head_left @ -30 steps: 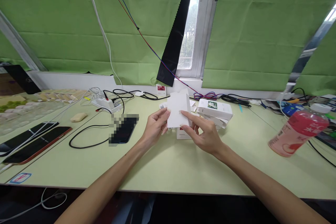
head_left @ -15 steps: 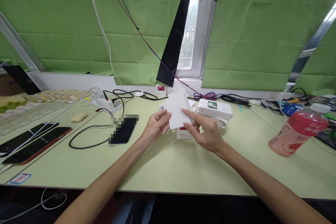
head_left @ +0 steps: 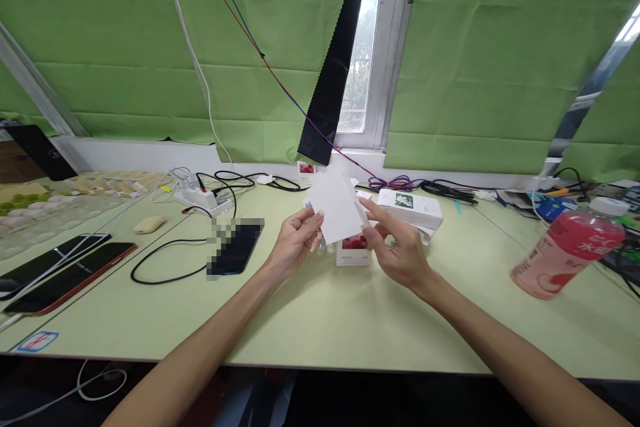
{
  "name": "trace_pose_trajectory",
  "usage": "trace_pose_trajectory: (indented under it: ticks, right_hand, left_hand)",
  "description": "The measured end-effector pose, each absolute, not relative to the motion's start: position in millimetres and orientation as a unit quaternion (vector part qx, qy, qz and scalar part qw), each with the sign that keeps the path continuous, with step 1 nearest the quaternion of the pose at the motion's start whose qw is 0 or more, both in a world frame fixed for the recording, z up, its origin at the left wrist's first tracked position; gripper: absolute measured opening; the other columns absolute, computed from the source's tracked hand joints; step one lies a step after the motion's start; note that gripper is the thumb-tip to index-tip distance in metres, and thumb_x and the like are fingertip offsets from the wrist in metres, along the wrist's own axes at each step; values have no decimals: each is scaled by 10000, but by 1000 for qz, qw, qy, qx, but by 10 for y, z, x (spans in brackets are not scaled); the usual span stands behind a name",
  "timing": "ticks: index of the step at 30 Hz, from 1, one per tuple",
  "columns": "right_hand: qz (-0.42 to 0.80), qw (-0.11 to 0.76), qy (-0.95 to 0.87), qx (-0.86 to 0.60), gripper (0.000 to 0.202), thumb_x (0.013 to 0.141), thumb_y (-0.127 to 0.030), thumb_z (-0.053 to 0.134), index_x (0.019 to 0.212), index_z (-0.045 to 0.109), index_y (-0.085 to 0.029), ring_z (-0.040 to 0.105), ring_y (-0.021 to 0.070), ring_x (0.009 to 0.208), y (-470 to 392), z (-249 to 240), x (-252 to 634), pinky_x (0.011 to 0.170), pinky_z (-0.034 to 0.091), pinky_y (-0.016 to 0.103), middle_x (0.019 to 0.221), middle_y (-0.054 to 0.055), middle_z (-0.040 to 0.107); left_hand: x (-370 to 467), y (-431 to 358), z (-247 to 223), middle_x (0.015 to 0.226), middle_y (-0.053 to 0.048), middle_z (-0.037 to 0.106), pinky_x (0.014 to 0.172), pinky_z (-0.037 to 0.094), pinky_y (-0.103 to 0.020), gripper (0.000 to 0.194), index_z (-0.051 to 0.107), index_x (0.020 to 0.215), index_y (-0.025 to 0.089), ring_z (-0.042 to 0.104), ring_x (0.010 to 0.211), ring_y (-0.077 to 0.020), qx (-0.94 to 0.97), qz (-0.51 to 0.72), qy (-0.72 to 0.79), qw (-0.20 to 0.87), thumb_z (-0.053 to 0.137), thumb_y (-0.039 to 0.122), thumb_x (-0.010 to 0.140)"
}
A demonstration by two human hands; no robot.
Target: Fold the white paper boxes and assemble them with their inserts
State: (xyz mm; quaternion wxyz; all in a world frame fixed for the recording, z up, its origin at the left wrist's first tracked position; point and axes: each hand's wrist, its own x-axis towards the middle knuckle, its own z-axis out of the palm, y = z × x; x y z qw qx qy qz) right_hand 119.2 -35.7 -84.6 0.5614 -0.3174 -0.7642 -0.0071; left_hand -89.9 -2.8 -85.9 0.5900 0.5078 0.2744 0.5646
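Observation:
A blank white card (head_left: 337,207) is held up, slightly tilted, above the table at the middle. My left hand (head_left: 299,233) pinches its lower left corner, thumb on the front face and fingers curled behind. At the card's right edge is my right hand (head_left: 397,247), its thumb and index finger gripping that side. Just below the card, a small white box (head_left: 354,253) with a red picture stands on the table, its upper part hidden. Right of it lies a longer white box (head_left: 410,208) with a green and white picture, beside my right hand's knuckles.
A dark phone (head_left: 237,247) lies left of my hands, with a black cable looping near it. A pink drink bottle (head_left: 567,250) leans at the right in view. Farther left are two more phones (head_left: 75,277) and a power strip (head_left: 200,197).
My right hand's fingers have slid from the card's front face to its right edge. The card has turned a little, uncovering more of the small box below. My left hand keeps its grip.

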Motion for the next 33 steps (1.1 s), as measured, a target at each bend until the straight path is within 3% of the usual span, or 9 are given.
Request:
trace_pose_trajectory:
  ticks: [3,5,17,23,27,33]
  right_hand:
    - [1,589,-729,-348,350,1020,-302,489,1321,631,-194,600,115,533,-334,-853,1201,527,512,265,963,72,771]
    - [1,592,-714,-373,300,1018,-308,498,1225,677,-187,594,118,528,-308,-851,1206,514,496,269,992,86,773]
    - [94,535,-719,-435,258,972,-398,569,910,700,-186,468,107,472,-257,-817,1215,477,388,260,822,37,729]
    - [131,489,-740,-443,478,1031,-434,431,645,584,-198,471,128,447,-253,-825,1201,461,355,261,492,-27,493]
    - [152,477,-740,-449,426,1004,-410,473,662,601,-192,486,125,454,-243,-842,1201,472,373,262,540,-15,554]
    - [176,461,-741,-455,224,919,-324,565,803,703,-190,544,128,517,-304,-772,1169,494,386,259,774,29,742]
  left_hand:
    - [-901,-8,-853,545,65,577,389,350,-110,425,696,942,119,391,353,10,490,592,269,580,888,415,706]
    - [-903,-1,-838,548,68,578,385,368,-107,424,681,902,120,393,354,9,473,614,264,574,909,398,676]
    - [-918,8,-785,637,64,626,386,426,-103,514,616,877,156,522,471,-31,394,679,259,563,975,324,549]
    - [-904,-3,-786,664,55,639,406,449,-101,527,621,914,145,559,510,-36,396,675,257,568,971,323,562]
    - [-897,0,-803,668,51,648,404,451,-104,528,619,928,152,597,529,-52,404,672,257,565,967,325,571]
    - [-903,10,-831,706,30,685,441,483,-113,531,640,992,162,629,553,-65,429,665,258,555,954,322,596]
